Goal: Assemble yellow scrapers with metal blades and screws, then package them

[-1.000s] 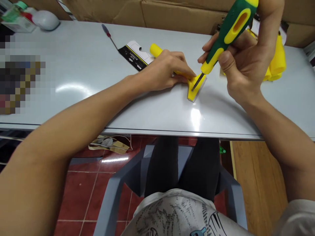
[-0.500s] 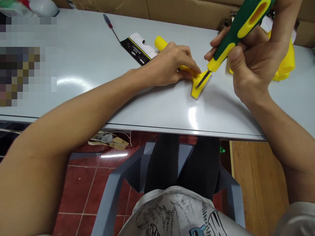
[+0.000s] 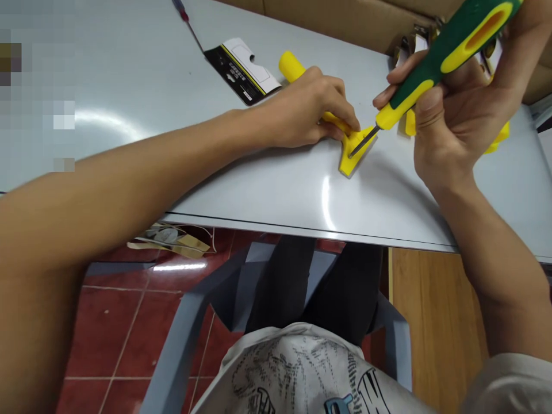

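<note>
My left hand [image 3: 317, 109] is closed around the neck of a yellow scraper [image 3: 354, 150], pressing it on the white table. The scraper's round handle end sticks out behind that hand, and its flat head points toward the right front. In my right hand [image 3: 457, 115] is a large green and yellow screwdriver [image 3: 431, 69], held tilted, its handle rising to the upper right. The metal shaft runs down to the scraper's head, with the tip at the middle of the head. Whether the tip sits in a screw is too small to tell.
A black and white card [image 3: 244, 72] lies behind my left forearm, touching a thin screwdriver [image 3: 190, 27]. More yellow pieces [image 3: 500, 138] and packaged items [image 3: 416, 43] are partly hidden behind my right hand. Cardboard [image 3: 323, 23] borders the table's [image 3: 259, 184] back edge.
The view has shifted slightly, so the table contents sit differently in the picture. Both hands keep their grips, and the screwdriver tip stays on the scraper's head.
</note>
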Demonstrator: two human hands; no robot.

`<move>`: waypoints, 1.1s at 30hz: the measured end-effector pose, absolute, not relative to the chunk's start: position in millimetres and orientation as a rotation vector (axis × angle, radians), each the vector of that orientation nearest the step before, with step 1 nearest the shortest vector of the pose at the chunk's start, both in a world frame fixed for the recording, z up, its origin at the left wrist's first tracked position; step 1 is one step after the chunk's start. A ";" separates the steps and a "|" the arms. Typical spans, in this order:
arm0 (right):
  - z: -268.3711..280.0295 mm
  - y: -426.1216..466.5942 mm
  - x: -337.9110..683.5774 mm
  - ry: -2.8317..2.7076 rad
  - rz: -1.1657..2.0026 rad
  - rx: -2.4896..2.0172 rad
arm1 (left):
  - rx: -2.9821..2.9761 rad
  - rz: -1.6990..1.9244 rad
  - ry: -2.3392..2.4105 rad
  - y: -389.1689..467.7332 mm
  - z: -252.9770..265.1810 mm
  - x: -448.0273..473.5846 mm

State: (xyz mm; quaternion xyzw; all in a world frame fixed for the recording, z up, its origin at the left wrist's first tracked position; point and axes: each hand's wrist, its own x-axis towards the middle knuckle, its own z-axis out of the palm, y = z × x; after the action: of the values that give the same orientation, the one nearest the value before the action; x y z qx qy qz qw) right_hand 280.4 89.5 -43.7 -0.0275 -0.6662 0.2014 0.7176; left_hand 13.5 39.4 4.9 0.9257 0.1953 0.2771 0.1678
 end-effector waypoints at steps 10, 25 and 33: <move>-11.4 -0.5 275.1 -1.459 1.151 -0.534 | 2.599 0.744 0.565 36.1 12.2 17.0; 8.8 -2.8 269.5 -1.509 1.161 -0.638 | 2.608 0.782 0.501 35.9 12.8 16.3; 29.4 -11.4 254.8 -1.465 1.225 -0.643 | 2.628 0.743 0.533 36.3 14.4 16.7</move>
State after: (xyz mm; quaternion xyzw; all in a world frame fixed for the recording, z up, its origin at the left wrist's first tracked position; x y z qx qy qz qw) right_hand 254.8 -11.4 29.4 -0.2696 -0.6148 0.5141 0.5339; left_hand 16.7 36.3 14.4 0.9293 0.1884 0.2628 0.1785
